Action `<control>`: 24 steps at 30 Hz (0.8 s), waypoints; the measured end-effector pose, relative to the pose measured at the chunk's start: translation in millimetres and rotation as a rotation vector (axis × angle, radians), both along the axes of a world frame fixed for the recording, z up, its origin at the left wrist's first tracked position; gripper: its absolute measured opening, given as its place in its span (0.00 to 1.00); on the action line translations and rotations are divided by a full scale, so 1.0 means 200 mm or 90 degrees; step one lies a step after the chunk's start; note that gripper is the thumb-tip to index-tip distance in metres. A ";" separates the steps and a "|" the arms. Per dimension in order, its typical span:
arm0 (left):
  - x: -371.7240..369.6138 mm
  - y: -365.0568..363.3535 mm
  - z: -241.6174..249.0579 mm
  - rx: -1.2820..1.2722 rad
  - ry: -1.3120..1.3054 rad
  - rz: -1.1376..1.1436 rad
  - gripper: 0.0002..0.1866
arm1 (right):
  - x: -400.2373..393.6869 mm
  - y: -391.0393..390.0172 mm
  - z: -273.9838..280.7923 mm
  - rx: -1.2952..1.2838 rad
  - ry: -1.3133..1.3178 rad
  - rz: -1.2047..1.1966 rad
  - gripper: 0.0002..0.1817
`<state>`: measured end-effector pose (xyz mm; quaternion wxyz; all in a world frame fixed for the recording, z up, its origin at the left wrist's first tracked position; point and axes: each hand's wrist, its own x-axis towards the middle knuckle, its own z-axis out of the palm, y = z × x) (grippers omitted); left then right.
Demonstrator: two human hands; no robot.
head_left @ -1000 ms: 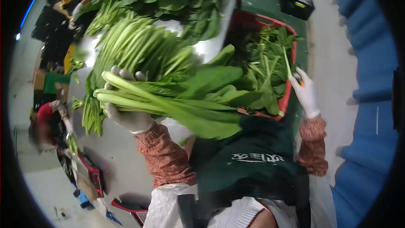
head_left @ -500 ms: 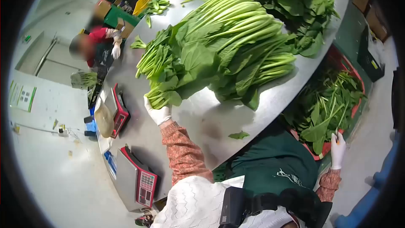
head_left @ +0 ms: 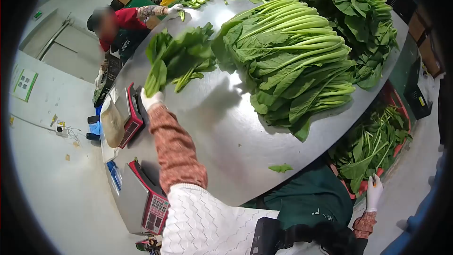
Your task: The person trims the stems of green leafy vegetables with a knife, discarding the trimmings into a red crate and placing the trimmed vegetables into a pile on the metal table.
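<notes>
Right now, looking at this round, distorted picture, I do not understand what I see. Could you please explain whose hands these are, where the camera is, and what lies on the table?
There is no machine here. A person wears a camera on the head; it looks forward and down, and its wide lens bends the picture into a circle. The arms in patterned sleeves and white gloves belong to that person. The left hand is stretched out and holds a bunch of leafy greens above the steel table, near a weighing scale. A second scale stands closer. The right hand hangs low beside a red crate of greens; whether it holds anything is too small to tell. A large pile of stalked greens lies on the table. Another person works at the far side.
</notes>
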<state>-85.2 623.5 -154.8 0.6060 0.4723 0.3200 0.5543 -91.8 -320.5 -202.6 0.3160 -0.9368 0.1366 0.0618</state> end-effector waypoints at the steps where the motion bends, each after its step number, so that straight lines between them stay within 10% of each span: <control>1: 0.07 0.23 0.05 -0.076 -0.049 -0.048 0.34 | -0.01 0.01 0.00 0.006 -0.003 -0.002 0.18; 4: 0.34 0.15 0.14 -0.017 0.164 -0.066 0.35 | -0.04 -0.02 -0.08 -0.007 -0.008 0.009 0.18; 7: 0.49 -0.12 0.27 -0.395 -0.118 -0.248 0.42 | -0.05 0.01 -0.10 -0.003 0.009 0.000 0.18; 11: 0.49 -0.50 0.17 -0.623 -0.120 -0.112 0.26 | -0.07 0.01 -0.11 0.006 0.001 -0.009 0.17; 15: 0.45 -0.54 -0.07 -0.784 -0.016 -0.321 0.34 | -0.05 0.00 -0.08 -0.040 0.012 0.005 0.17; 24: 0.80 0.62 -0.39 -0.728 -0.274 -0.352 0.22 | 0.00 0.19 -0.05 -0.034 0.050 0.032 0.18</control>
